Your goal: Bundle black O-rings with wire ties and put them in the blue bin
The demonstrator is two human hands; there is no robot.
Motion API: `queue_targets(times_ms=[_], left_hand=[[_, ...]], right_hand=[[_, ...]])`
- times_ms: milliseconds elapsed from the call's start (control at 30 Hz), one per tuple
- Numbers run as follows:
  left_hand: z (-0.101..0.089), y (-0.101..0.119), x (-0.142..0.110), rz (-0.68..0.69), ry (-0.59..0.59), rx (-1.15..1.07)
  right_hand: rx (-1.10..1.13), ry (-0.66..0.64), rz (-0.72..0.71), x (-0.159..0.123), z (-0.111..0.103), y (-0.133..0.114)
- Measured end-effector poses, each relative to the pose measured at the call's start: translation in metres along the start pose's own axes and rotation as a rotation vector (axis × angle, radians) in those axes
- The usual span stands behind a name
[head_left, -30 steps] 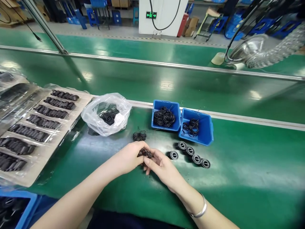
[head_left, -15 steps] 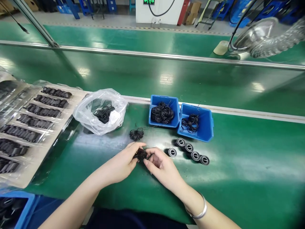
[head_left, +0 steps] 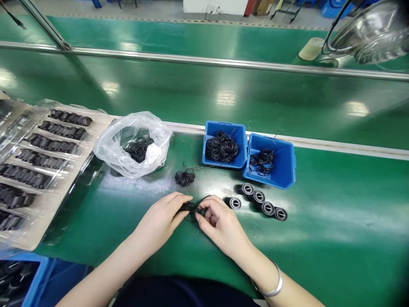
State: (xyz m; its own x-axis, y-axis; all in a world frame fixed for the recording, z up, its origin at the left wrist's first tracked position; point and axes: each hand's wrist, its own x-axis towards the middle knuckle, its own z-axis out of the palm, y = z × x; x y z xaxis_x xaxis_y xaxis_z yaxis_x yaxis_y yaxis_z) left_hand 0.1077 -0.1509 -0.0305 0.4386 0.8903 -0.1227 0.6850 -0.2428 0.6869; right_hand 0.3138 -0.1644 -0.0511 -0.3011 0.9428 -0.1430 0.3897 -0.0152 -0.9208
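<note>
At belt's near edge, L hand (head_left: 159, 217) & R hand (head_left: 223, 224) meet over green belt (head_left: 335, 238), both half-closed. L fingertips (head_left: 182, 198) pinch one side of small tangle of black rubber O-rings (head_left: 191, 208); R fingers (head_left: 204, 209) curl in on other side, thumb & index at the rings, rest partly open. Exact hold on each strand hard to tell, rings thin & partly hidden. Tangle sits right btwn hands. Silver bangle (head_left: 273, 286) on R wrist. Bottom left, blue bin (head_left: 40, 273) w/ dark parts, at edge of view.

Just past R hand, 5 round black-&-silver parts (head_left: 258, 196) in loose row on belt, nearest almost at R fingers. Ahead of hands, small bundle of black O-rings (head_left: 184, 178) lies alone, near but not touching them. Beyond, 2 blue bins side by side, L bin (head_left: 225, 163) & R bin (head_left: 275, 181), each w/ black rings inside. Left of those, clear plastic bag (head_left: 110, 149) w/ more rings. Further left, clear tray (head_left: 99, 121) w/ rows of black parts, overlapping belt's left side.

Open belt to right of row & around both forearms. Far edge: raised white strip (head_left: 351, 150), then metal rail (head_left: 204, 62).
</note>
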Motion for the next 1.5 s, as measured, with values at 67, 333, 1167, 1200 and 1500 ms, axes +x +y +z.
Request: queue_targets(times_ms=[67, 333, 1167, 1200, 1500], left_hand=[[0.002, -0.005, -0.004, 0.01, 0.027, 0.004], [0.013, -0.01, -0.007, 0.13, 0.149, -0.016], [0.004, 0.002, -0.008, 0.181, 0.183, -0.043], [0.005, 0.004, -0.007, 0.162, 0.162, -0.07], [0.014, 0.003, 0.005, -0.087, 0.037, -0.683]], right_hand=[[-0.01, -0.028, 0.003, -0.001, -0.001, 0.001], [0.028, -0.125, -0.036, -0.004, -0.003, 0.005], [0.065, 0.063, -0.06, -0.003, -0.005, -0.001], [0.083, 0.059, -0.048, -0.003, -0.004, -0.001], [0.45, -0.059, 0.136, 0.002, -0.003, -0.004]])
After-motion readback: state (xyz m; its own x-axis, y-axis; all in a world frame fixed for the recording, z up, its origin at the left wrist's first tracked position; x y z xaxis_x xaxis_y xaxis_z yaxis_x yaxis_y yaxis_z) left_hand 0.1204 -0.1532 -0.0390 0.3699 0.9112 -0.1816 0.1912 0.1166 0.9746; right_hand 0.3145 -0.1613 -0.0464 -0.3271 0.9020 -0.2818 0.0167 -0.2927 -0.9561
